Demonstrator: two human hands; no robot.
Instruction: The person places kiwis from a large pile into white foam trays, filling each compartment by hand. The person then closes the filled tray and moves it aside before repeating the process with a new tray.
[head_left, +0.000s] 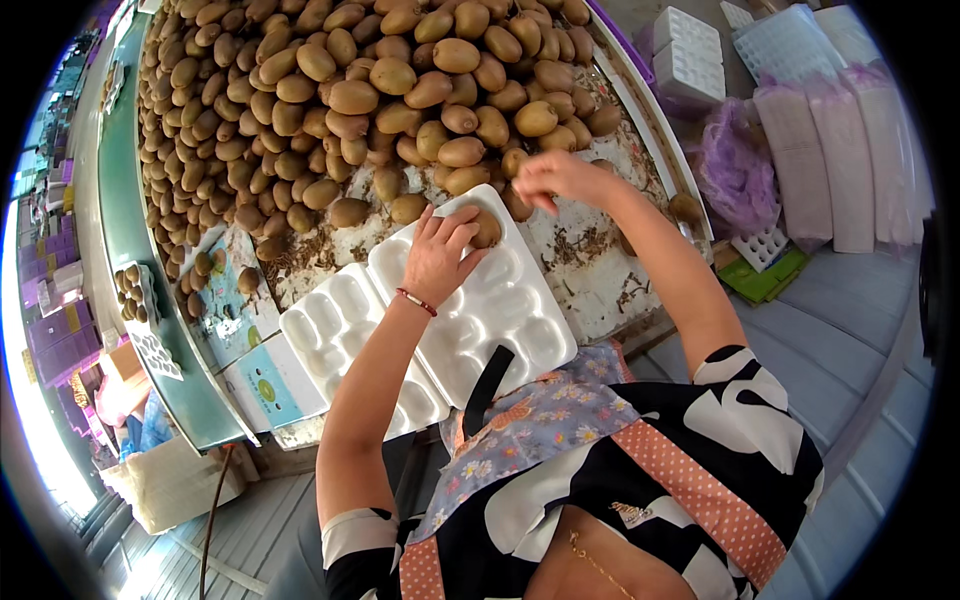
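Observation:
My left hand (441, 251), with a red bracelet at the wrist, rests over the far end of a white moulded plastic tray (536, 281). Its fingers and thumb close around a brown kiwifruit (487, 228) in a cavity by the tray's far edge. The other cavities I can see in this tray hold no fruit. Beside it on the left lies a second white tray (330, 319), partly covered by my left forearm. Just beyond the tray's right corner, my right hand (559, 180) hovers near loose kiwifruit, fingers bent and apart, with no fruit visible in its grasp.
A large heap of kiwifruit (352, 97) covers the far table. Along the left runs a green conveyor belt (124, 187), carrying a filled tray (136, 292). At right are stacked white trays (688, 52), purple plastic wrap (739, 169) and wrapped bundles (799, 157). Dry debris (577, 244) litters the tabletop.

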